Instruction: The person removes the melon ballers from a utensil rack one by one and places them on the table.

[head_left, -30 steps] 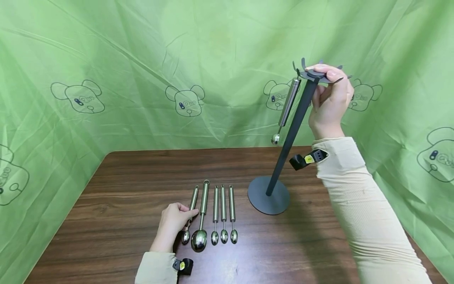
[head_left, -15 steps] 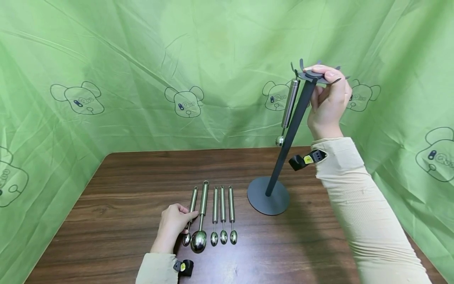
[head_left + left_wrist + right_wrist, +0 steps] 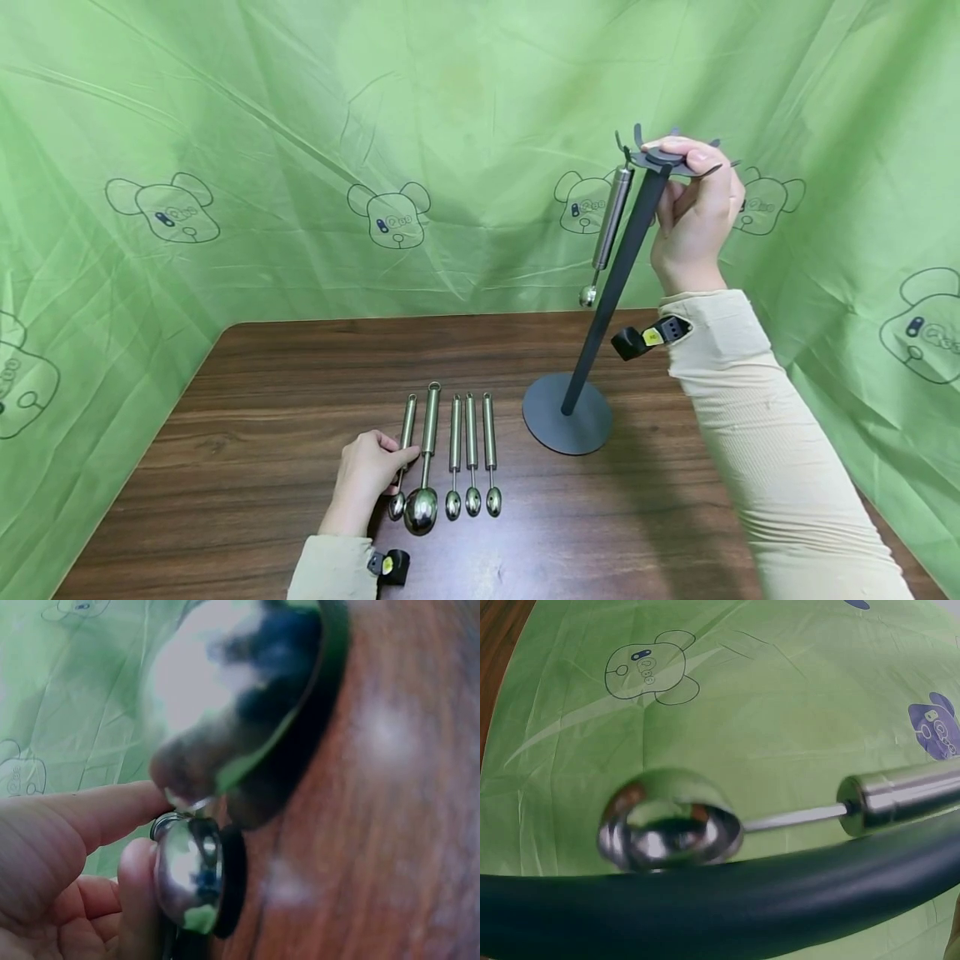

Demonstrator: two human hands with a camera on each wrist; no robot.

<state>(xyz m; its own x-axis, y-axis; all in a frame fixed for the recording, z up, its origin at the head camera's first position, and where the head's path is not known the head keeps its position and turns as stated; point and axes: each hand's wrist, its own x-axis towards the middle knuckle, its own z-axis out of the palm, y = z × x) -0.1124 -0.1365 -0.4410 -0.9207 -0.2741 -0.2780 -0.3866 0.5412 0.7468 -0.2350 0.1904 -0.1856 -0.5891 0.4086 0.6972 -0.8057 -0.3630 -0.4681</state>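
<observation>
My left hand (image 3: pixel 367 467) pinches the leftmost steel melon baller (image 3: pixel 408 421) by its handle, thumb on top, low over the table. Its small round bowl (image 3: pixel 187 877) shows close to the fingers in the left wrist view. Just right of it lies a larger steel scoop (image 3: pixel 421 510), bowl toward me. My right hand (image 3: pixel 699 212) grips the hooked top of a dark metal stand (image 3: pixel 618 287) from the right, thumb and fingers round the rim. Another melon baller (image 3: pixel 611 217) hangs from a left hook; its bowl (image 3: pixel 671 821) appears beside the post in the right wrist view.
Three slim melon ballers (image 3: pixel 472 433) lie in a row between the large scoop and the stand's round base (image 3: pixel 567 413). All rest on a brown wooden table (image 3: pixel 247 450). A green curtain (image 3: pixel 285 250) printed with bear heads surrounds the back and sides.
The left hand's melon baller has turned slightly, its bowl swinging right toward the large scoop. The hanging melon baller sways a little. My right hand has hardly moved on the stand.
</observation>
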